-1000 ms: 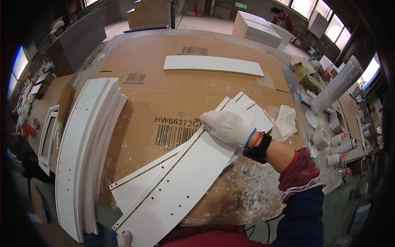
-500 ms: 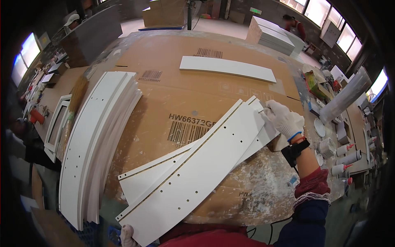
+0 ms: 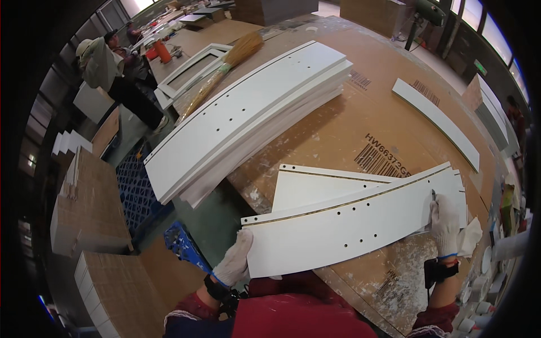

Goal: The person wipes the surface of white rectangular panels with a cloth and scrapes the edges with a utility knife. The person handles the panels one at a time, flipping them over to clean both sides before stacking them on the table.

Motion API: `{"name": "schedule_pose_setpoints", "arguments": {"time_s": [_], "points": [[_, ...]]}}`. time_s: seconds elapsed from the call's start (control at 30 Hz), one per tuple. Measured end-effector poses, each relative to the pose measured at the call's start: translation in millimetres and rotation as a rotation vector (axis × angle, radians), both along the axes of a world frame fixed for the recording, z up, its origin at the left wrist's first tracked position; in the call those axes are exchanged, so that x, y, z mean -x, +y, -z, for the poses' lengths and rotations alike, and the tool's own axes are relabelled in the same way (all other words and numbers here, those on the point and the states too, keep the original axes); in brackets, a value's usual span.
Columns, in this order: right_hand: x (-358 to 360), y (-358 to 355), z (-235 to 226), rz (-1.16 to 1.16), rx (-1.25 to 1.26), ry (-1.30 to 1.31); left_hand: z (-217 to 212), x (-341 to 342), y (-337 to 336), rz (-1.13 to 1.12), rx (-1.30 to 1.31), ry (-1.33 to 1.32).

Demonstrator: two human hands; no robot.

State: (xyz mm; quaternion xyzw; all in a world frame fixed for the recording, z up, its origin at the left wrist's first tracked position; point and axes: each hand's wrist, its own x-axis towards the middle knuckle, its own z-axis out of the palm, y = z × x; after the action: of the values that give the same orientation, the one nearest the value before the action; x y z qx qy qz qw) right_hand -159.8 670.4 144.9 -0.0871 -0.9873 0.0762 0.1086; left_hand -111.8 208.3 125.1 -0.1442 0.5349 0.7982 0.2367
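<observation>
A long white panel (image 3: pixel 315 236) with drilled holes and a groove along its far edge lies at an angle in front of me. My left hand (image 3: pixel 235 260), in a white glove, grips its left end, fingers around the edge. Over the panel's right end is my gloved right hand (image 3: pixel 445 222), closed, with a small dark-tipped thing (image 3: pixel 433 194) poking out at the fingertips. What that thing is cannot be made out. Beneath the first panel lies a second white panel (image 3: pixel 315 188), crossing it and partly covered.
A tall stack of white panels (image 3: pixel 242 112) stands at the left on the cardboard-covered table (image 3: pixel 315 141). Past it are a straw broom (image 3: pixel 225 67) and white frames (image 3: pixel 194 65). One narrow white strip (image 3: pixel 439 124) lies far right. A person (image 3: pixel 112 73) stands far left.
My view has swung left, bringing the left hand fully into sight. The right hand has moved from the panel's far end edge onto its top face.
</observation>
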Motion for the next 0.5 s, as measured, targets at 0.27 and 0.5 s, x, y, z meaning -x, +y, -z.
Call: {"name": "schedule_pose_setpoints", "arguments": {"time_s": [0.27,0.5], "points": [[-30.1,-223.8,-13.8,-0.524,-0.104,-0.011,25.7,-5.6,-4.0,0.172,-0.84,0.011],[-68.3,-326.3,-8.2,-1.298,0.198,-0.283,31.9,-0.7,-4.0,0.117,-0.767,-0.071]]}}
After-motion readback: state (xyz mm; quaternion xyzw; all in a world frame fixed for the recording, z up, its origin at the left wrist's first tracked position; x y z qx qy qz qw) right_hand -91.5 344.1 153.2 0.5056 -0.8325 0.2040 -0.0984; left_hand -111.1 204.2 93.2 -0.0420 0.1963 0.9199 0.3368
